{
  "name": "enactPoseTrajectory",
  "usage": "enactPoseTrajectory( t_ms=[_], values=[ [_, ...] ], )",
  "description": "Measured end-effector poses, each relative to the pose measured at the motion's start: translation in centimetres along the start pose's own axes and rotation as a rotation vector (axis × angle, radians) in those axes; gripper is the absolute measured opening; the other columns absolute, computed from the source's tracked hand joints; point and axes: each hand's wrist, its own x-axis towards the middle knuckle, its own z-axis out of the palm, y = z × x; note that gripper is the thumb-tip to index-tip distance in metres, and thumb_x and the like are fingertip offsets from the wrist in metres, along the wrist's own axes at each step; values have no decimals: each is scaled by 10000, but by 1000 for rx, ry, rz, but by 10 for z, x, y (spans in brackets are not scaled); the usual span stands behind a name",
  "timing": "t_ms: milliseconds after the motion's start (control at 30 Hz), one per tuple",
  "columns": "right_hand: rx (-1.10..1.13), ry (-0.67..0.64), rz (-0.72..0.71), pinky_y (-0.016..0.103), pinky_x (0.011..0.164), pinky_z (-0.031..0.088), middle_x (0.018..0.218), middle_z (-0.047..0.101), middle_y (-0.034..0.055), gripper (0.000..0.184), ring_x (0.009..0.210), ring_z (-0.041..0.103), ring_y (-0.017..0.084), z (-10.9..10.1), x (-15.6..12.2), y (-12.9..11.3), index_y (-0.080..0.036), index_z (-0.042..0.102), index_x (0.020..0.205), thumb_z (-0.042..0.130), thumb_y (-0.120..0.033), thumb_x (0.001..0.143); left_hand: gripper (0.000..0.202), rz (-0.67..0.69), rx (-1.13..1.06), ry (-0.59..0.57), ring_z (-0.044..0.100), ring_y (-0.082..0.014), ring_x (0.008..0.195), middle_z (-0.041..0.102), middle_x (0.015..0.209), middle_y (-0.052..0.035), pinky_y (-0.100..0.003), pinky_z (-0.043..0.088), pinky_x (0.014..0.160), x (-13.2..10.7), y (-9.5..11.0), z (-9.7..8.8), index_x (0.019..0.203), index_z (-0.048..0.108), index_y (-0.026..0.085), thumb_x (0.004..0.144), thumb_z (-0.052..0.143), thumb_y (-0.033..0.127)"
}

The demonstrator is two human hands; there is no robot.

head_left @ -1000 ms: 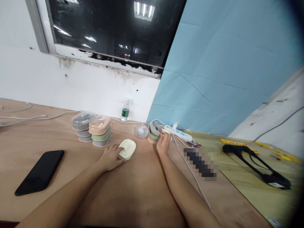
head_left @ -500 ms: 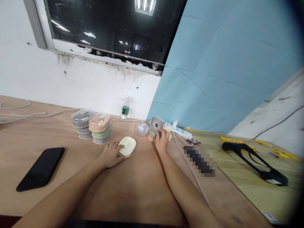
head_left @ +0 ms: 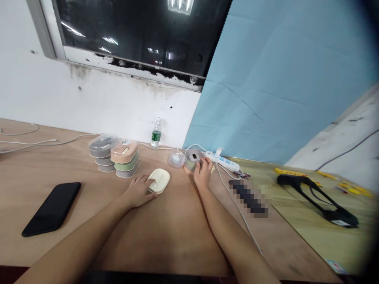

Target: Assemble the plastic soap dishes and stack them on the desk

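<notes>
Wood-tone worktop [head_left: 171, 240]: L hand [head_left: 139, 192] holding cream box [head_left: 160, 179]; R hand [head_left: 202, 173] touching grey-topped stack [head_left: 190, 163], grip unclear; btwn hands, further bk, bottle [head_left: 156, 136].

Tabletop [head_left: 180, 205] lies open between the hands [head_left: 137, 193], save where the cream box [head_left: 160, 180] (leftward) obstructs.

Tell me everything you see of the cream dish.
The cream dish is a shallow, rounded oblong with a smooth raised rim, apparently plastic. It sits open side up on the table, right of the stacked boxes. The left hand touches its left side, partly hiding it.
</notes>
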Motion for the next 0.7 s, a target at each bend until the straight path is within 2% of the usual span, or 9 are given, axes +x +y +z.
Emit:
enactPoseTrajectory(
  t_ms=[200, 333, 433, 533, 700],
  values=[
    [-33, -18, -119, 535, 1011, 370, 1224, 491, 159, 312, 1208, 445, 294, -5, -1, -10, -175, 566, 1144, 465, -301, 877, 531, 18, -28, 52, 470, -332, 1231, 575, 1287, -109, -485, 336, 1022, 3, 3, -3, 1185, 605, 260, 745, 628, 556],
    [24, -157, -281, 497, 998, 398, 1156, 549, 136, 262, 1148, 497, 278, -2, -7, -27, -192, 600, 1084, 498, -261, 853, 472, 13, -100, 106, 568, -306, 1109, 633, 1197, -88, -412, 421, 941, 4, 8, -8, 1061, 658, 235, 706, 675, 546],
    [62, -299, -374, 470, 977, 425, 1115, 582, 118, 258, 1105, 527, 263, 3, -14, -41, -210, 612, 1080, 495, -242, 852, 436, -16, -174, 147, 633, -258, 932, 680, 1048, -70, -358, 473, 816, 4, 15, -14, 1003, 649, 216, 744, 629, 566],
    [73, -394, -409, 457, 961, 436, 1128, 592, 104, 301, 1091, 534, 251, 6, -19, -50, -222, 603, 1121, 461, -196, 857, 435, -85, -261, 212, 642, -218, 810, 688, 916, -47, -320, 478, 730, 1, 22, -22, 1019, 613, 209, 805, 553, 584],
    [95, -422, -438, 443, 946, 445, 1144, 586, 105, 392, 1094, 531, 245, 4, -18, -50, -217, 574, 1192, 418, -127, 844, 341, -107, -346, 322, 628, -207, 882, 674, 952, -34, -307, 458, 770, -2, 26, -29, 994, 576, 210, 880, 476, 515]
  ],
)
